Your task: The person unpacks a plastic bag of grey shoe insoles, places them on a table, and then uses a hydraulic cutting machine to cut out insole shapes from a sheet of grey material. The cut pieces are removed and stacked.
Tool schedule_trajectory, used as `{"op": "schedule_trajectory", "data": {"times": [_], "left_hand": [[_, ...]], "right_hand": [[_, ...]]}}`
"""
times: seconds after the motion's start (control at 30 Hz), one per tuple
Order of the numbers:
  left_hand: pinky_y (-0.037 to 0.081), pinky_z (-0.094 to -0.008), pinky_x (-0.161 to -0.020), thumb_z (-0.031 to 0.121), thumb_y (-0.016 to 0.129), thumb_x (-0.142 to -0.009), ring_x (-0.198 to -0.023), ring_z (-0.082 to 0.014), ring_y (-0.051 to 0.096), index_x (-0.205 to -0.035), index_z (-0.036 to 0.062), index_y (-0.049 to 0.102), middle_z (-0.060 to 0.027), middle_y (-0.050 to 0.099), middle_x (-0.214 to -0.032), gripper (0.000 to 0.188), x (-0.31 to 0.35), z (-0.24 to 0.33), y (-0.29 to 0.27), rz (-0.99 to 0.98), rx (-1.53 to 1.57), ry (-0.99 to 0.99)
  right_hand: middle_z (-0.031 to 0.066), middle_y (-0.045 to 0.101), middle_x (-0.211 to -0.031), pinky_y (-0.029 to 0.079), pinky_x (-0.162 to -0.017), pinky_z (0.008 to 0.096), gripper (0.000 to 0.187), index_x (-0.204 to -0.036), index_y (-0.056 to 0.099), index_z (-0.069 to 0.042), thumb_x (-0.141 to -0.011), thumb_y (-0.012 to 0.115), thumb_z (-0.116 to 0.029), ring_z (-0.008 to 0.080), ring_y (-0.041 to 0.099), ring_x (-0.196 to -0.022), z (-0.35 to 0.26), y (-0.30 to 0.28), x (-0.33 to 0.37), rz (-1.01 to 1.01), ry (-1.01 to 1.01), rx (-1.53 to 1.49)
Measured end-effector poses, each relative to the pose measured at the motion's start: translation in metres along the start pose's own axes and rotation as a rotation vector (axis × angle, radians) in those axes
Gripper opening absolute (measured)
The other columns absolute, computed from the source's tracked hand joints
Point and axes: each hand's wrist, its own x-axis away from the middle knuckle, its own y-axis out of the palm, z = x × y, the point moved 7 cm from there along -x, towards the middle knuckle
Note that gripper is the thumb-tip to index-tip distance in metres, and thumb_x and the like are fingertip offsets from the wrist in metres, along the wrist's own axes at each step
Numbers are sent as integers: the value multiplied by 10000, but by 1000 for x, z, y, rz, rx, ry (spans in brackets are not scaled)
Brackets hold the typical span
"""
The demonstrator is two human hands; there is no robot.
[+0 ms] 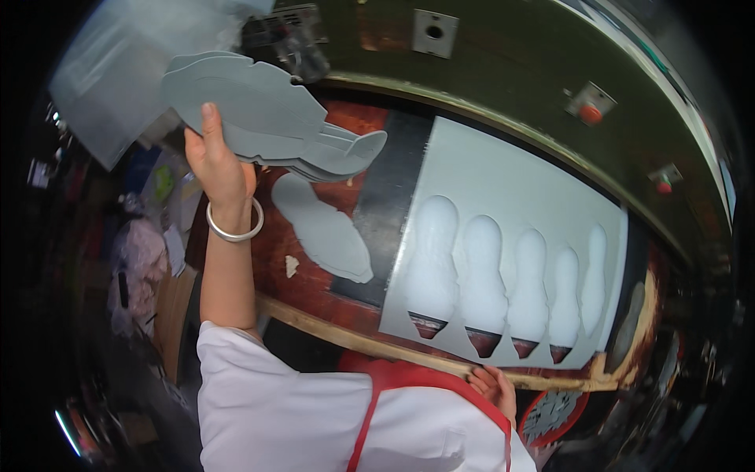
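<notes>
My left hand [220, 161], wearing a silver bangle, is raised at the upper left and closed on a stack of thin grey sole-shaped pieces [252, 110]. The thumb lies on top and the other fingers are hidden below. Under the stack, more grey sole-shaped pieces [330, 240] lie on the reddish table. My right hand [495, 387] is low at the table's front edge, its fingers loosely bent and slightly apart, with nothing visible in them. Just beyond it lies a large grey sheet [515, 177] with several white sole-shaped areas [481, 275] in a row, graded in size.
A dark green machine beam [503, 75] with red buttons [590, 114] runs along the table's back. The wooden edge strip [338, 334] borders the front. A red basket [580, 409] of grey scraps stands below right. Plastic bags [140, 267] and cardboard [177, 315] are at left.
</notes>
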Motion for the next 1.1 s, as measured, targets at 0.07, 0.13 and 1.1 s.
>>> {"op": "schedule_trajectory", "data": {"times": [0.07, 0.13, 1.1], "left_hand": [[447, -320, -926, 186, 489, -988, -1058, -188, 556, -1226, -27, 486, -110, 571, -1174, 320, -2, 0, -18, 79, -37, -20], [434, -304, -920, 193, 523, -977, -1036, -170, 552, -1180, -41, 512, -108, 579, -1150, 311, -2, -2, -30, 103, -77, -2], [505, -378, -774, 227, 639, -835, -935, -298, 580, -1314, 110, 481, -129, 513, -1076, 518, 349, -10, 27, -621, -1147, -467]], "right_hand": [[241, 650, -1044, 557, -799, 382, 296, -1094, 582, 46, -940, 543, -203, 344, 665, -928, -9, -16, 2, 52, -6, 64], [226, 672, -944, 573, -742, 392, 270, -1031, 604, 40, -940, 547, -208, 346, 680, -849, -21, -32, 3, 104, -5, 168], [173, 687, -936, 531, -755, 364, 367, -986, 682, 41, -871, 667, -307, 263, 636, -844, -270, -191, 35, 783, -901, 1093]]}}
